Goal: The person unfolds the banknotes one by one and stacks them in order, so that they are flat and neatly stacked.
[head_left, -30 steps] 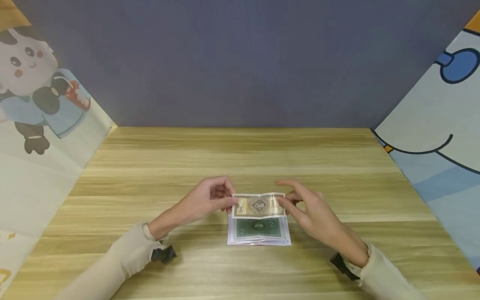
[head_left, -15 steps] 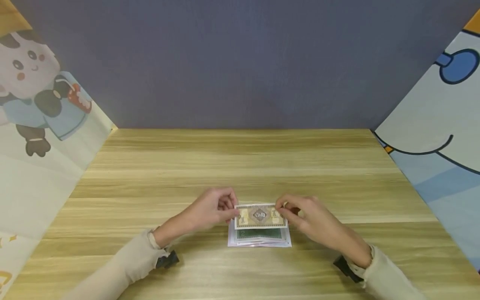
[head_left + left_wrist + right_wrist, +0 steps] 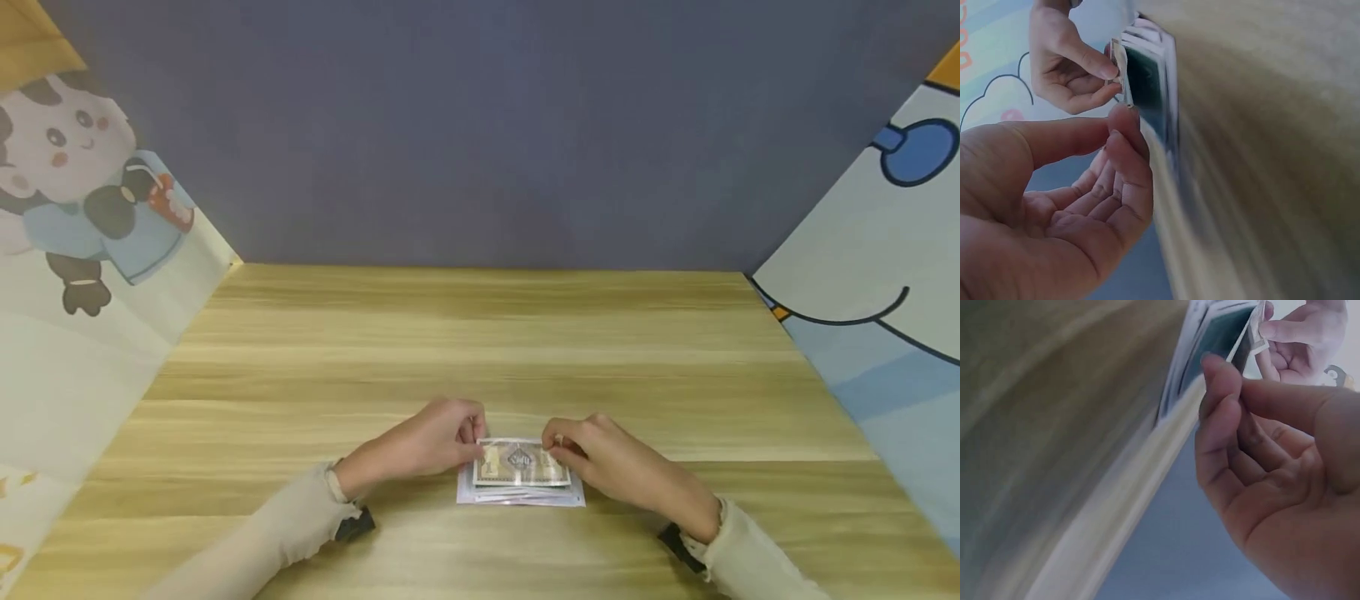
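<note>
A brownish banknote [image 3: 520, 463] is stretched between my two hands, just over a small stack of papers. My left hand [image 3: 431, 446] pinches its left end between thumb and fingers; my right hand [image 3: 611, 467] pinches the right end. Beneath it lies a green banknote [image 3: 1145, 81], seen in both wrist views and nearly covered in the head view. White-edged sheets [image 3: 525, 497] form the rest of the stack on the table. In the wrist views a gap shows between the brown note and the green one.
The stack lies on a wood-grain table [image 3: 480, 350]. A dark grey-blue panel [image 3: 487, 133] rises behind it. Cartoon-printed walls stand at the left [image 3: 90, 183] and right [image 3: 862, 250]. Dark straps [image 3: 354, 525] sit at both sleeve cuffs.
Both hands have brought the brown banknote down and toward me, slightly to the right, so that it now hides the green banknote in the head view. The stack stays in place.
</note>
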Demonstrator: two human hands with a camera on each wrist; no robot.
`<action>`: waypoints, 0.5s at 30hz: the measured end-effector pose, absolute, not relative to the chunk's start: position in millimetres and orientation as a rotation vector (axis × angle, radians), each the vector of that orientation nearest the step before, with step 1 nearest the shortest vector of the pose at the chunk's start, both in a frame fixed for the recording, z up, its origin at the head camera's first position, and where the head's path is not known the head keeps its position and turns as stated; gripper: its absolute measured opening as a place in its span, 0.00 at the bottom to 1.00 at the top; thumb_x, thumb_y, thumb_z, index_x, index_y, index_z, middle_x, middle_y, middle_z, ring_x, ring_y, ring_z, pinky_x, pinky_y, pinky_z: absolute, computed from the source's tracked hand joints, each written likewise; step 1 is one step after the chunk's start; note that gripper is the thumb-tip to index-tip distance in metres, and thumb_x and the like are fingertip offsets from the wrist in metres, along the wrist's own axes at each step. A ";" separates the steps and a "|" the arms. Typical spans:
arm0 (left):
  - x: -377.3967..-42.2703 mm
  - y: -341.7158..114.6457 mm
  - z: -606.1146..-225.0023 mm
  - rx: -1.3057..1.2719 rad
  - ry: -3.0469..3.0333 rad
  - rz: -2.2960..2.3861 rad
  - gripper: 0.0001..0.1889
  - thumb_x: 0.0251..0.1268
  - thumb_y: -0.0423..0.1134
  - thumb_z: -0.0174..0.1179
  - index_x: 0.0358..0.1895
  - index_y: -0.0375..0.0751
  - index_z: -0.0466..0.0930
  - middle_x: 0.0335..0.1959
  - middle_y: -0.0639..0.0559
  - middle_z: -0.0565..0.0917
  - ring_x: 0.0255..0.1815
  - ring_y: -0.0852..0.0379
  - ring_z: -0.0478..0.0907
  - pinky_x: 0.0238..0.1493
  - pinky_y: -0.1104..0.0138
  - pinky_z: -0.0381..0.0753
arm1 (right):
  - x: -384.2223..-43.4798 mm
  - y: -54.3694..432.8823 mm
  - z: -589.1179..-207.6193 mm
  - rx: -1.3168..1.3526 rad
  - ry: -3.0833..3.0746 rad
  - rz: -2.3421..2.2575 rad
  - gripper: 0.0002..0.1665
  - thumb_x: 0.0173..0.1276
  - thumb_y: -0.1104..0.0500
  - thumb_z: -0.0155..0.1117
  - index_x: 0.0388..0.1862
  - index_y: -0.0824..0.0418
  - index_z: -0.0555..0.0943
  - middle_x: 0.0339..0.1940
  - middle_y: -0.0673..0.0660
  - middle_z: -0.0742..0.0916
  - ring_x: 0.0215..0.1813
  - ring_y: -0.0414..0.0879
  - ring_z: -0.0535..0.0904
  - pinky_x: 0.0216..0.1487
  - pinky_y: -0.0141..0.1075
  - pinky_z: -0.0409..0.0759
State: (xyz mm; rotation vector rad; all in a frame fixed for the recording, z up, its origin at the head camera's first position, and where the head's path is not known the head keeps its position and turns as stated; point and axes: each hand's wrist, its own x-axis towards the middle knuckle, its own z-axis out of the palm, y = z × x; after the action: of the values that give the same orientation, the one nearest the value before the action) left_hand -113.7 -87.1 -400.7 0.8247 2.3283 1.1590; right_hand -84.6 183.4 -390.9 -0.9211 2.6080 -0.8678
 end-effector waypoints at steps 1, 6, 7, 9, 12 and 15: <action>-113.5 -86.0 -402.0 0.817 2.322 1.142 0.07 0.61 0.26 0.66 0.33 0.38 0.76 0.23 0.53 0.82 0.23 0.59 0.80 0.23 0.71 0.80 | -84.7 183.4 -392.2 -0.913 2.605 -0.857 0.06 0.72 0.66 0.61 0.45 0.58 0.82 0.24 0.43 0.84 0.20 0.31 0.74 0.20 0.28 0.76; -112.9 -83.0 -406.0 0.803 2.319 1.051 0.07 0.63 0.28 0.66 0.33 0.40 0.76 0.18 0.51 0.80 0.17 0.58 0.78 0.20 0.73 0.78 | -86.0 182.3 -397.9 -0.902 2.588 -0.817 0.06 0.73 0.65 0.61 0.45 0.58 0.81 0.23 0.43 0.83 0.20 0.30 0.72 0.20 0.27 0.75; -113.1 -82.7 -406.7 0.806 2.321 1.040 0.07 0.63 0.28 0.65 0.33 0.39 0.76 0.18 0.51 0.80 0.17 0.58 0.77 0.20 0.73 0.77 | -86.1 182.3 -398.7 -0.900 2.587 -0.815 0.06 0.73 0.65 0.61 0.46 0.59 0.81 0.23 0.43 0.83 0.19 0.31 0.72 0.19 0.27 0.75; -114.0 -82.2 -408.0 0.804 2.324 1.031 0.05 0.65 0.30 0.64 0.35 0.39 0.77 0.17 0.52 0.80 0.16 0.58 0.77 0.20 0.73 0.78 | -85.9 182.6 -400.1 -0.897 2.597 -0.816 0.06 0.72 0.66 0.61 0.45 0.59 0.81 0.23 0.43 0.83 0.20 0.31 0.73 0.19 0.27 0.76; -114.9 -81.8 -409.6 0.805 2.322 1.028 0.04 0.67 0.30 0.63 0.36 0.38 0.77 0.16 0.52 0.80 0.15 0.57 0.77 0.19 0.72 0.77 | -85.4 182.8 -401.2 -0.894 2.615 -0.807 0.06 0.72 0.67 0.62 0.45 0.59 0.81 0.23 0.43 0.82 0.19 0.31 0.72 0.19 0.26 0.75; -115.0 -81.2 -410.6 0.803 2.332 1.018 0.04 0.67 0.31 0.63 0.35 0.38 0.78 0.15 0.53 0.80 0.14 0.59 0.75 0.18 0.73 0.75 | -85.0 182.1 -401.8 -0.892 2.630 -0.780 0.06 0.72 0.67 0.61 0.45 0.60 0.81 0.23 0.44 0.82 0.19 0.31 0.72 0.19 0.26 0.74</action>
State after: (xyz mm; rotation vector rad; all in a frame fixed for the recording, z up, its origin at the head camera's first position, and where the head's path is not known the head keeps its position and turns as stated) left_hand -115.0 -81.2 -410.6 0.8032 2.3319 1.0182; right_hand -85.0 182.1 -401.8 -0.8920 2.6295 -0.7796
